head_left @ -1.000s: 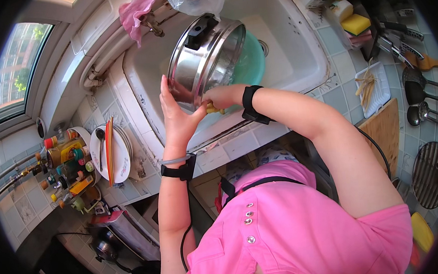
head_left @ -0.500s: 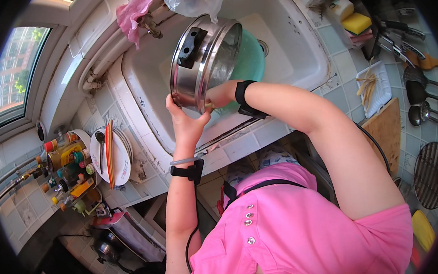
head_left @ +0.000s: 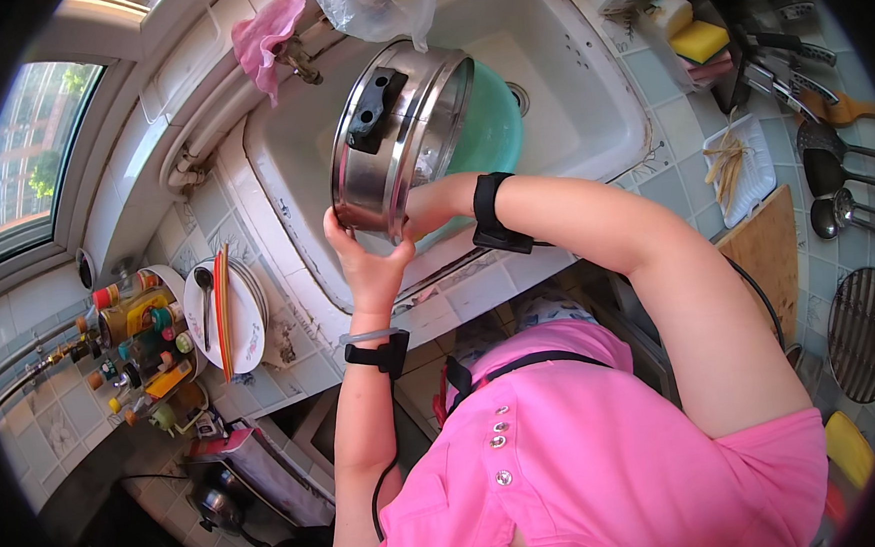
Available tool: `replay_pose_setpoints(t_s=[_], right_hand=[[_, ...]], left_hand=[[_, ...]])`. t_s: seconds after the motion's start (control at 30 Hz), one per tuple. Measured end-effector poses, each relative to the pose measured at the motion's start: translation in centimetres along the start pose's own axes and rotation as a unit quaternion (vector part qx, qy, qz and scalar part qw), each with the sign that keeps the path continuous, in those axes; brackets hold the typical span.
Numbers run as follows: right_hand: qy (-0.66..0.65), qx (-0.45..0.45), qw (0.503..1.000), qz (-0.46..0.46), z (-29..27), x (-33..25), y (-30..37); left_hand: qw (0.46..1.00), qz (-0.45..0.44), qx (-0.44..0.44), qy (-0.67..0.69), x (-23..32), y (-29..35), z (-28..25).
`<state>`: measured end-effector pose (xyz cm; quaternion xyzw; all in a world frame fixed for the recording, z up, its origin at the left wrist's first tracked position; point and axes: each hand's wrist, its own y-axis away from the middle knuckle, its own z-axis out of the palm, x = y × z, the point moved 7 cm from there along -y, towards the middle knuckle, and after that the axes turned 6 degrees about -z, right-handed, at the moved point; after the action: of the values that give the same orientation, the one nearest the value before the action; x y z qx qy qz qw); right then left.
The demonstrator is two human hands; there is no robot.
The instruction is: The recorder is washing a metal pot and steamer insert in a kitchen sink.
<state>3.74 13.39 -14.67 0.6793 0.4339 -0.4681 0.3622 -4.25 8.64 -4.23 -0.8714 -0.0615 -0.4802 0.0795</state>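
A stainless steel pot [head_left: 367,190] with a black side handle [head_left: 377,110] is tilted on its side over the sink, its open mouth facing right. My left hand [head_left: 368,268] supports its near lower side, thumb and fingers spread around the metal and gripping it. My right hand [head_left: 434,201] is at the near edge of the mouth. Its fingers are hidden by the rim, so what they hold, if anything, does not show. Behind the pot, a green basin [head_left: 494,130] sits in the white sink [head_left: 579,129], partly covered by the pot and my right hand.
A tap [head_left: 301,63] draped with a pink cloth [head_left: 265,43] and a clear plastic bag [head_left: 381,6] are at the sink's far side. Plates [head_left: 251,335] and bottles [head_left: 145,321] stand left. A yellow sponge [head_left: 699,42], white tray [head_left: 749,174] and hanging utensils [head_left: 827,164] are at right.
The view has shifted slightly. The pot sits a little lower and further left in the picture, both hands still at it. My right hand's fingers have slipped further out of sight behind the rim.
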Motion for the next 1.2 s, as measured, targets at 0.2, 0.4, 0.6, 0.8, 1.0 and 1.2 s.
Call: replay_pose_setpoints(t_s=[0.2,0.4,0.6,0.8,1.0,1.2], right_hand=[[0.080,-0.047,0.952,0.293,-1.7,-1.9,3.0],[0.091,0.007,0.995,0.049,0.2,-3.0,0.4],[0.142,-0.028,0.969,0.200,-2.1,-0.9,4.8],[0.083,0.066,0.953,0.285,-6.2,8.9,7.8],[0.140,0.058,0.917,0.369,-8.5,11.4,9.1],[0.279,-0.102,0.892,0.339,-5.7,9.4,8.4]], left_hand=[[0.999,-0.011,-0.025,0.043,-0.6,1.0,-1.5],[1.000,0.000,0.010,0.003,0.0,0.3,-1.5],[0.998,-0.008,0.012,0.056,0.0,0.4,-2.8],[0.999,0.013,0.040,0.024,0.9,0.3,-4.1],[0.999,0.018,0.041,0.022,0.8,-0.3,-3.9],[0.998,0.049,0.043,-0.020,2.1,-0.5,-3.8]])
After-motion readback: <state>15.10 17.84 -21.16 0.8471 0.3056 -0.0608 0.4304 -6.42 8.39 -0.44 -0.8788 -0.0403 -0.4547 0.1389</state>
